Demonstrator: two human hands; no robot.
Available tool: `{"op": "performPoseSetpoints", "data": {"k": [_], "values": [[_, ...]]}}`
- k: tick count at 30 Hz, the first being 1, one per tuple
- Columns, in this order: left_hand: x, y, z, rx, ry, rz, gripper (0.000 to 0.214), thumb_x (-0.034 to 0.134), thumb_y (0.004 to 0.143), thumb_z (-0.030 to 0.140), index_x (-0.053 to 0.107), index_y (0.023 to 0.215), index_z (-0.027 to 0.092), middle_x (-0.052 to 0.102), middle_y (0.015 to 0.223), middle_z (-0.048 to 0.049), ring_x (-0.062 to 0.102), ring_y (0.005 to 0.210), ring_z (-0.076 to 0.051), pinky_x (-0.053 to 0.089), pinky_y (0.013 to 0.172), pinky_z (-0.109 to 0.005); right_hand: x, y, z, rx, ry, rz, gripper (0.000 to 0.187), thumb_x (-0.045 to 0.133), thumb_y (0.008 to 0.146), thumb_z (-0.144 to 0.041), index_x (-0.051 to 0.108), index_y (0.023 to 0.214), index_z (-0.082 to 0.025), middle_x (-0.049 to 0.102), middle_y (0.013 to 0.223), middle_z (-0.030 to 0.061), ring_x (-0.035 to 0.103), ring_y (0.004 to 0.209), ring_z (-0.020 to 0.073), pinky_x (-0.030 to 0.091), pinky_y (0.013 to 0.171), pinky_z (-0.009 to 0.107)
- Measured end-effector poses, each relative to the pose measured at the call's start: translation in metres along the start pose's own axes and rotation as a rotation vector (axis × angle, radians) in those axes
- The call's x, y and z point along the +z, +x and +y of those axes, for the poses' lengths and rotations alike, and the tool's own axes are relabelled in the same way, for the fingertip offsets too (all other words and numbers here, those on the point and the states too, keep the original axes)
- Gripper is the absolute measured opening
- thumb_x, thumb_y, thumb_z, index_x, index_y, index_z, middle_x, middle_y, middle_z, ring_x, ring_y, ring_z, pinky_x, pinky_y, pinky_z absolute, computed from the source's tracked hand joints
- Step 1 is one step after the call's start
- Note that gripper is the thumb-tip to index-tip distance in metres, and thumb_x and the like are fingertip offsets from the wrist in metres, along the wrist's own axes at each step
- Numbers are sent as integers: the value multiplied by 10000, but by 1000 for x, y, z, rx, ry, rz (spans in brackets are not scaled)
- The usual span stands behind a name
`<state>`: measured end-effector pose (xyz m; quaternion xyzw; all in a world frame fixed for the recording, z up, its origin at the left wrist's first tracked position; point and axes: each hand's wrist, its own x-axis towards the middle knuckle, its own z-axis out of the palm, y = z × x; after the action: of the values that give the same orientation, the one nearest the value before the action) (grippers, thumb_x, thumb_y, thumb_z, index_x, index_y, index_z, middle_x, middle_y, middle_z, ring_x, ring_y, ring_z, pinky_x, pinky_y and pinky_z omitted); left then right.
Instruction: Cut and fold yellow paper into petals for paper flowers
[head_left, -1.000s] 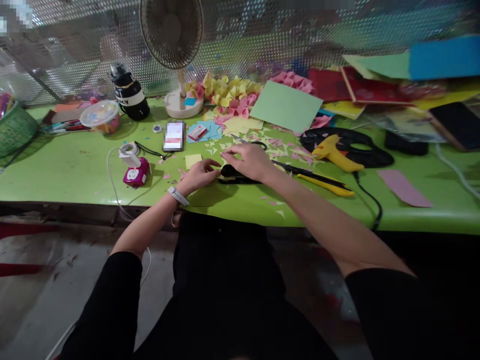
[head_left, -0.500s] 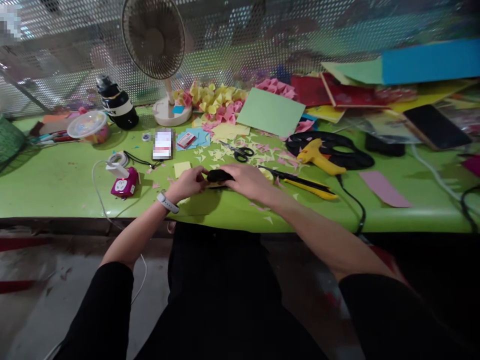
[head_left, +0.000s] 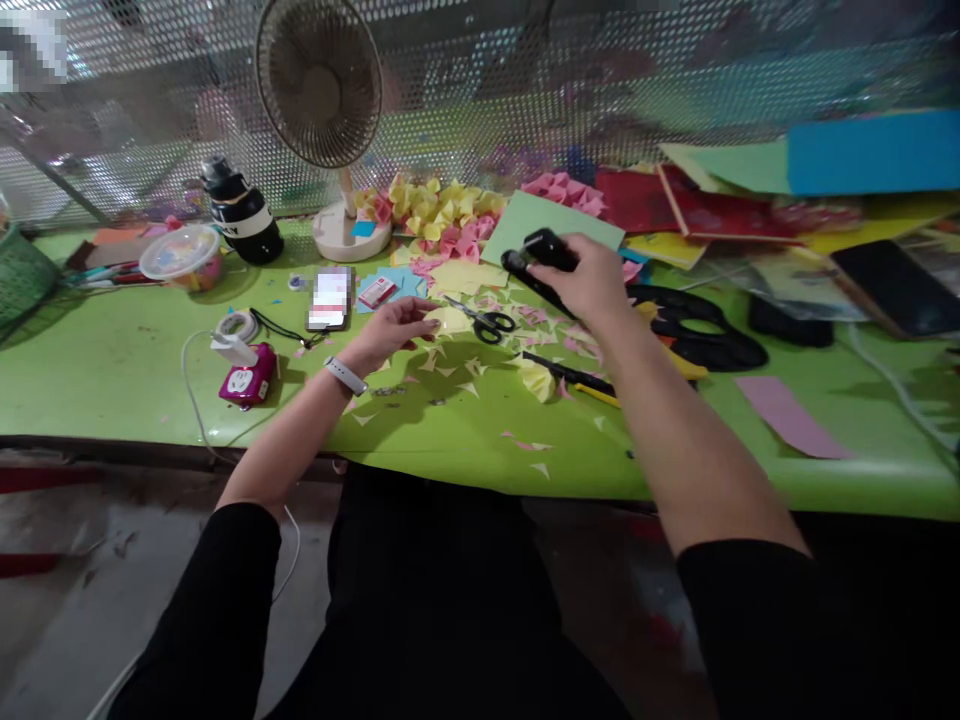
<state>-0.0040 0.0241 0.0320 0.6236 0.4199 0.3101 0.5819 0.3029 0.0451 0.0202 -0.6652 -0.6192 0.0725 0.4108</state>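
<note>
My right hand (head_left: pixel 592 280) is raised over the right side of the scraps and grips a black stapler (head_left: pixel 544 262), whose jaw end points left. Between the thumb and fingers of my left hand (head_left: pixel 394 332) is a small yellow paper piece (head_left: pixel 450 320), partly hidden by the fingertips. Black-handled scissors (head_left: pixel 491 325) lie just right of that paper. Below my left hand, small metal staples (head_left: pixel 390 391) are scattered on the green table (head_left: pixel 442 440). A folded yellow paper flower (head_left: pixel 537 380) rests beside a yellow and black utility knife (head_left: pixel 574 380).
A fan (head_left: pixel 321 95), a black bottle (head_left: pixel 244 215) and a heap of yellow and pink paper flowers (head_left: pixel 431 212) stand along the back mesh. A purple power adapter (head_left: pixel 247 378) with a white cable sits at left. Coloured sheets (head_left: pixel 870 150) are piled at right.
My right hand has lifted the stapler away to the right and up, off the spot between my hands. My left hand has shifted slightly right and up, with the yellow paper now showing.
</note>
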Motion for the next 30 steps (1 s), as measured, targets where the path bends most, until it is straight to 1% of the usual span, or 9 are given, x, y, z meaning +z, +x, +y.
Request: {"op": "performPoseSetpoints", "data": {"k": [3, 6, 8, 11, 16, 19, 24, 27, 30], "values": [[11, 8, -4, 47, -23, -24, 304, 741, 824, 173, 666, 1118, 150, 646, 770, 10, 603, 681, -62, 416, 593, -197, 11, -2, 18, 14, -133, -141, 393, 757, 787, -376, 738, 1123, -173, 750, 1006, 158, 677, 1008, 384, 514, 871, 510], [17, 12, -8, 76, -53, -32, 309, 729, 824, 142, 668, 1127, 138, 630, 771, 14, 598, 714, -69, 469, 688, -224, 19, -9, 13, -28, -113, -170, 454, 769, 774, -397, 735, 1161, -164, 732, 1116, 191, 645, 1101, 396, 504, 930, 530], [18, 14, -12, 86, -50, -22, 298, 716, 832, 133, 666, 1126, 141, 628, 778, 11, 612, 742, -78, 492, 723, -234, 20, -17, 0, -42, 36, -188, 509, 760, 786, -425, 711, 1220, -164, 711, 1205, 187, 646, 1125, 368, 503, 972, 526], [20, 16, -17, 82, -44, -7, 308, 701, 846, 122, 650, 1149, 140, 621, 767, 15, 633, 746, -82, 511, 719, -231, 16, -33, -23, 47, 378, -414, 459, 732, 814, -506, 739, 1153, -197, 755, 1112, 131, 705, 1008, 295, 545, 936, 481], [22, 14, -20, 47, -100, -34, 340, 691, 876, 164, 601, 1203, 136, 667, 868, -23, 705, 834, -126, 563, 708, -241, 11, -52, -44, 158, 621, -627, 492, 841, 692, -525, 772, 1051, -196, 777, 939, 105, 726, 882, 253, 582, 848, 430], [25, 11, -20, 39, -115, -49, 351, 692, 883, 182, 593, 1219, 145, 692, 934, -45, 721, 877, -143, 587, 729, -255, 13, -57, -48, 177, 655, -624, 490, 865, 664, -486, 770, 1048, -196, 769, 871, 88, 714, 805, 221, 590, 780, 394], [31, 7, -22, 1, -188, 3, 359, 703, 886, 208, 607, 1229, 161, 717, 976, -47, 715, 851, -120, 585, 740, -256, 20, -63, -51, 143, 642, -562, 444, 828, 710, -455, 753, 1057, -189, 748, 818, 68, 687, 736, 195, 584, 745, 382], [32, 5, -22, -16, -258, 19, 320, 726, 870, 210, 636, 1173, 158, 707, 930, -31, 702, 816, -106, 567, 716, -236, 21, -64, -52, 141, 650, -556, 414, 825, 709, -429, 756, 1044, -196, 742, 800, 62, 688, 736, 200, 588, 750, 392], [30, 4, -22, -18, -318, 8, 316, 731, 865, 188, 634, 1164, 161, 681, 857, -5, 681, 770, -92, 560, 711, -230, 20, -63, -54, 189, 717, -613, 390, 848, 674, -413, 764, 990, -200, 749, 809, 64, 698, 744, 202, 601, 794, 412]]}}
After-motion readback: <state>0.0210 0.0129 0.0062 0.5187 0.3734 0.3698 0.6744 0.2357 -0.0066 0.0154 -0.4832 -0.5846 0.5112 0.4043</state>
